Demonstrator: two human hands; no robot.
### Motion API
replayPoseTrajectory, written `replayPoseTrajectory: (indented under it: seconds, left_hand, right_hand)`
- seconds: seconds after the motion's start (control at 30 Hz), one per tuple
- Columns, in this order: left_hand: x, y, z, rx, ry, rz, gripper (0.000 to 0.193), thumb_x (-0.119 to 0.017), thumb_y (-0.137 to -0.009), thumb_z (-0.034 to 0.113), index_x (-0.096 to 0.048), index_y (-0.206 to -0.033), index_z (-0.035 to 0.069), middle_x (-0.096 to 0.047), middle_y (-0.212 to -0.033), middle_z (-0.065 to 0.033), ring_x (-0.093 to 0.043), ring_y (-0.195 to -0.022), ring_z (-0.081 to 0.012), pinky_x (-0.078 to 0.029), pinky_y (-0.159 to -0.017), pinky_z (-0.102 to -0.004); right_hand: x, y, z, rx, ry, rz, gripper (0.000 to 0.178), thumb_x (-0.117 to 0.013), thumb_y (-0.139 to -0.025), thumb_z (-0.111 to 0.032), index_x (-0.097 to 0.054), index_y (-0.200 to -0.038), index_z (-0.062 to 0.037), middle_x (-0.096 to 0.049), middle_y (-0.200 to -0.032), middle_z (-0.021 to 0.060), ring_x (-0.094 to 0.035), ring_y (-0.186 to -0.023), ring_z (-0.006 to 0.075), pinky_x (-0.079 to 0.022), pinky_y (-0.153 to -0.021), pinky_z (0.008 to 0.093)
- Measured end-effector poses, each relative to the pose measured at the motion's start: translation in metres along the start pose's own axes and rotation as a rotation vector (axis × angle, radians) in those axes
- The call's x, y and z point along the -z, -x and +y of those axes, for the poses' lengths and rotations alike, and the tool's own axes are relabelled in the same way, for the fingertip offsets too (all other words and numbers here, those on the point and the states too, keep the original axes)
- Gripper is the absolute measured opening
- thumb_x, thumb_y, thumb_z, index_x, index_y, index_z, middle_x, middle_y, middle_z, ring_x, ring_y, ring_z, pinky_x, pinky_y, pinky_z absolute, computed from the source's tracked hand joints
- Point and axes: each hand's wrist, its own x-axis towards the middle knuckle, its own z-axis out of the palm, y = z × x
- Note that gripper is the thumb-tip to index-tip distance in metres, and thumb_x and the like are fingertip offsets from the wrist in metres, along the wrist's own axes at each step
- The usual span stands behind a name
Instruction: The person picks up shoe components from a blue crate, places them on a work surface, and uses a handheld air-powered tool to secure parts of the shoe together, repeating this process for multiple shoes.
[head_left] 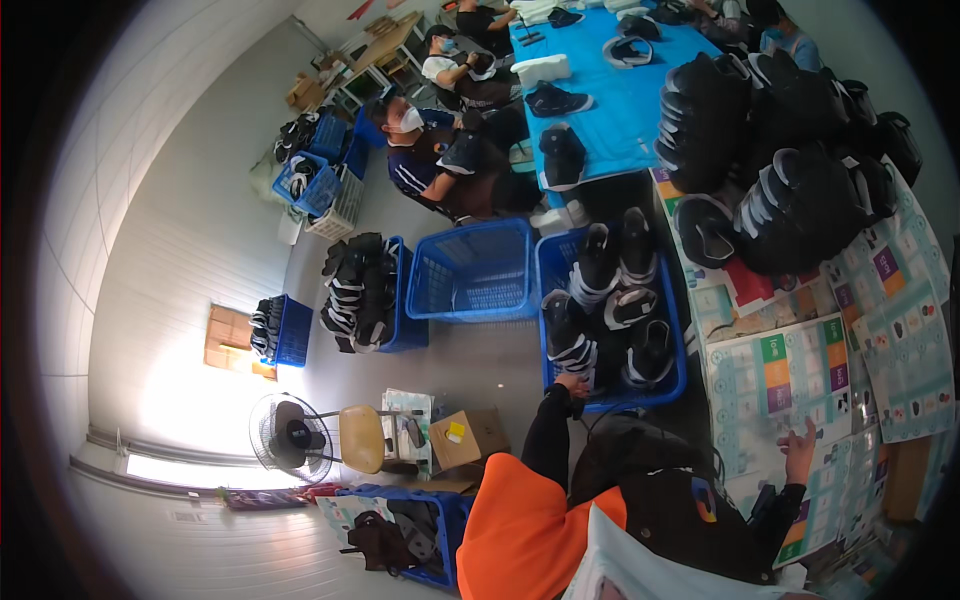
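Nearest, an orange garment (pixel 520 510) and a dark apron (pixel 670 510) occupy the lower edge. The right hand (pixel 798 452) is positioned above the printed sheets (pixel 770 370) that cover the near table; its fingers are spread apart, with nothing between them. The left hand (pixel 573 385) is at the near left corner of a blue crate (pixel 678 345), beside the lowest part of a shoe stack (pixel 566 335). Whether its fingers are clamped on a shoe or on the rim cannot be told. The shoes, black with pale soles, are located inside this crate, partly stacked. To the left, a carton (pixel 470 437) and a fan (pixel 290 435) stand near a yellow seat (pixel 361 438). Beyond the sheets, large shoe piles (pixel 705 115) rest at the table's far end. Beside the blue crate is a second crate (pixel 522 270); left of that, a third crate (pixel 408 325) carries piled shoes. Farther back, a seated co-worker (pixel 420 150) holds a dark shoe (pixel 462 153) beside the blue table (pixel 610 110).
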Motion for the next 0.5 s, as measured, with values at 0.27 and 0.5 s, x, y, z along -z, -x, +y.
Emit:
replayPoseTrajectory:
  seconds: [0.27, 0.5]
  left_hand:
    - [-0.017, -0.003, -0.021, 0.048, -0.003, 0.131, 0.040, -0.052, -0.093, 0.027, -0.063, -0.126, 0.007, -0.073, -0.101, -0.0194, -0.070, -0.093, -0.0392, -0.056, -0.078, -0.0485]
    - [0.036, -0.001, -0.032, 0.102, -0.003, 0.003, 0.048, -0.035, -0.102, 0.035, -0.056, -0.126, -0.002, -0.065, -0.124, -0.0192, -0.064, -0.107, -0.0426, -0.052, -0.089, -0.0547]
  right_hand:
    - [0.002, 0.045, -0.094, 0.287, 0.183, 0.398, 0.064, -0.048, -0.094, 0.008, -0.037, -0.155, -0.0076, -0.059, -0.076, 0.0089, -0.058, -0.071, 0.0182, -0.049, -0.071, 0.0324]
    - [-0.001, 0.021, -0.057, 0.511, 0.342, 0.327, 0.010, -0.050, -0.068, 0.005, -0.054, -0.062, -0.0021, -0.053, -0.064, 0.0164, -0.056, -0.061, 0.0309, -0.042, -0.057, 0.0394]
